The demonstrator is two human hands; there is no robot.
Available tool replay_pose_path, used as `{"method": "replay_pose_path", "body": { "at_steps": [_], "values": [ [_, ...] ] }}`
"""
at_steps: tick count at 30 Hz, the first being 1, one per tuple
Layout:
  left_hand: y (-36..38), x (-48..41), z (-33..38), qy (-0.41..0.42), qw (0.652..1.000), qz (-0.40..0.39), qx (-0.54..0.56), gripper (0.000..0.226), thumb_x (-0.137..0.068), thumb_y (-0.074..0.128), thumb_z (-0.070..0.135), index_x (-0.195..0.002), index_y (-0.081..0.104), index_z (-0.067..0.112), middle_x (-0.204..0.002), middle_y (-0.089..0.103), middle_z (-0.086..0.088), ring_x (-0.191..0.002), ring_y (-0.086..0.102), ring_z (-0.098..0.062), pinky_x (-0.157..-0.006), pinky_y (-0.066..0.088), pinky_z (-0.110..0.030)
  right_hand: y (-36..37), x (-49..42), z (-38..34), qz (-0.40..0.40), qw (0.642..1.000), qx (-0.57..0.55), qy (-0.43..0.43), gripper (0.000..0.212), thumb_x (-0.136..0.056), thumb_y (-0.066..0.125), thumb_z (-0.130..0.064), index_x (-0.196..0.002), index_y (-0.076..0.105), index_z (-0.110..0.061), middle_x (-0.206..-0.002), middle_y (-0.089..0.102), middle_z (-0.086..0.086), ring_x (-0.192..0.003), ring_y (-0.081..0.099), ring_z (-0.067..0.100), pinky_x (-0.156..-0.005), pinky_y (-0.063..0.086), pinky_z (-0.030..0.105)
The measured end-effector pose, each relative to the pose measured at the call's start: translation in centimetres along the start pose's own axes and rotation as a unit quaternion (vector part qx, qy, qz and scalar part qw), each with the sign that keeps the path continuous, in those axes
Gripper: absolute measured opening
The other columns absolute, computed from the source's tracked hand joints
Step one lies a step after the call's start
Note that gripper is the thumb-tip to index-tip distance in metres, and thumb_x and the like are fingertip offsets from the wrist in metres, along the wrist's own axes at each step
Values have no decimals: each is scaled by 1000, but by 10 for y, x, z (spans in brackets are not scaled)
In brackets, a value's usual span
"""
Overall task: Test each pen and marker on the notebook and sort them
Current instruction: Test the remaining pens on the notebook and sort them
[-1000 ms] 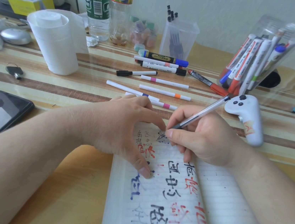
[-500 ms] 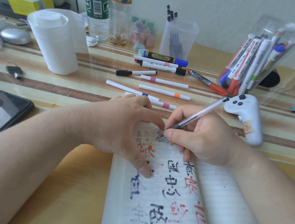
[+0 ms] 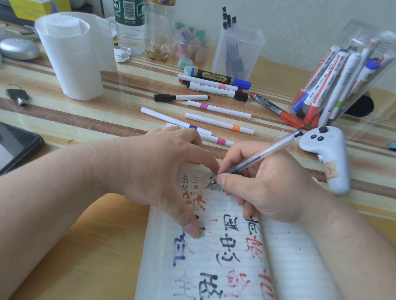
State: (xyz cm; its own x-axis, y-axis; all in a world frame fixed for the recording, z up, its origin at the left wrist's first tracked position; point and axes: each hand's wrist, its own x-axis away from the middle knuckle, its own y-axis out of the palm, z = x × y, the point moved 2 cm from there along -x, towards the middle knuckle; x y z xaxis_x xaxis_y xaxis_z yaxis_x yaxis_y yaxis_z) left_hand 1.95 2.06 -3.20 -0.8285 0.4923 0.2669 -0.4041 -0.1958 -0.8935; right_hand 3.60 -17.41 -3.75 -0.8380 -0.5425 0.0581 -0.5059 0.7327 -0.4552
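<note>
While the right hand (image 3: 270, 183) pinches a pen (image 3: 270, 150) low on its clear barrel, thumb and forefinger curled tight round the grip, the nib sits on the top of the left page of the notebook (image 3: 301, 274), right by some small black scribbles. Nothing else in that hand. The pen's long axis runs from the nib, low and left, up and away to the right, and its back end points toward the white controller (image 3: 328, 156). The left hand (image 3: 160, 167) holds nothing. Its thumb (image 3: 192, 229) presses the left page down, and its forefinger reaches to just beside the nib. The page carries red, blue and black test marks.

Step in hand, my read: testing this pen, mid-stroke or about to lift. Plenty of sorting left, since loose markers (image 3: 219, 109) lie clustered on the table (image 3: 47, 111) beyond both hands.

The next move turns on where the pen goes. A clear box (image 3: 254, 47) of thin dark pens stands ahead of the grip, well apart, past the loose markers. A tall clear tub (image 3: 377, 59) of fat markers stands ahead and to the right. The right hand is nearer both and has the pen, so it would carry it. The box looks the likelier home, not certain. Risk: brushing the loose markers on the way over.
</note>
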Motion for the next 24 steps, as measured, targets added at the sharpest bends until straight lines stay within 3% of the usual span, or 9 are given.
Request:
{"method": "replay_pose_path", "body": {
  "at_steps": [8,24],
  "values": [
    [0,-1,0,-3,1000,0,0,78,-39,70,92,-105,33,78,-113,32,29,-114,35,-3,-104,42,-35,0,0,-1,4,1000,-1,9,10,-88,70,0,-81,65,-6,-59,61,5,-46,55,14,-40,48,28],
    [-1,0,-1,-1,1000,2,2,92,-40,72,90,-125,41,69,-113,33,28,-112,35,-5,-104,41,-34,-2,0,-1,9,1000,18,20,16,-88,70,-2,-77,66,-14,-60,62,6,-46,58,22,-42,50,33]
  ]
}}
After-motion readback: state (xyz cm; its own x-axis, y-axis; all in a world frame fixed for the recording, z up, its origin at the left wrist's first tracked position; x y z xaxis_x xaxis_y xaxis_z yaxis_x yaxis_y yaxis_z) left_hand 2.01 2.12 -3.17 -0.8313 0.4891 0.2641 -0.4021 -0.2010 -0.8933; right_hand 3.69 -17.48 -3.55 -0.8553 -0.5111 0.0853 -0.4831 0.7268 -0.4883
